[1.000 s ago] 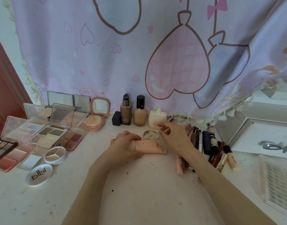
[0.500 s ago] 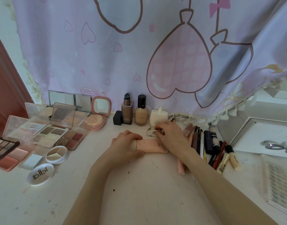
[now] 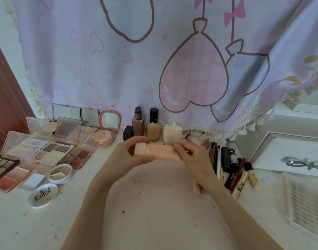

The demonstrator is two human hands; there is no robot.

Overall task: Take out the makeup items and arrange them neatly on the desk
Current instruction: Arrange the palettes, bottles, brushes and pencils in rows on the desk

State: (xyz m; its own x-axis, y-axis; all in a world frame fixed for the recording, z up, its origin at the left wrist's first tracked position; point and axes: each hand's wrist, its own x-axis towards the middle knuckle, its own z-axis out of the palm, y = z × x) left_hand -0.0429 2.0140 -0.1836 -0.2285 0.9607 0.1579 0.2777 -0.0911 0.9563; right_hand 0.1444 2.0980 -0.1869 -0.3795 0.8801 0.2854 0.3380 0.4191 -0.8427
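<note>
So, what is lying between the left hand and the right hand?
In the head view, a pink tube with a cream cap spans the gap: the left hand grips the cap end and the right hand holds the other end.

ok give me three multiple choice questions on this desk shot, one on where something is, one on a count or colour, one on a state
1. Where is the round blbl compact?
A. at the desk's near left
B. among the pencils on the right
C. behind the bottles

2. How many bottles stand at the curtain, not counting the small black cube?
A. one
B. three
C. six

3. What is the state of the pink tube?
A. lying alone on the desk
B. held by both hands
C. standing upright by the mirror

Answers:
1 A, it lies in front of the open palettes on the left.
2 B, a brown bottle, a beige bottle and a cream bottle stand in a row.
3 B, the left hand grips its cap end and the right hand its other end.
</note>
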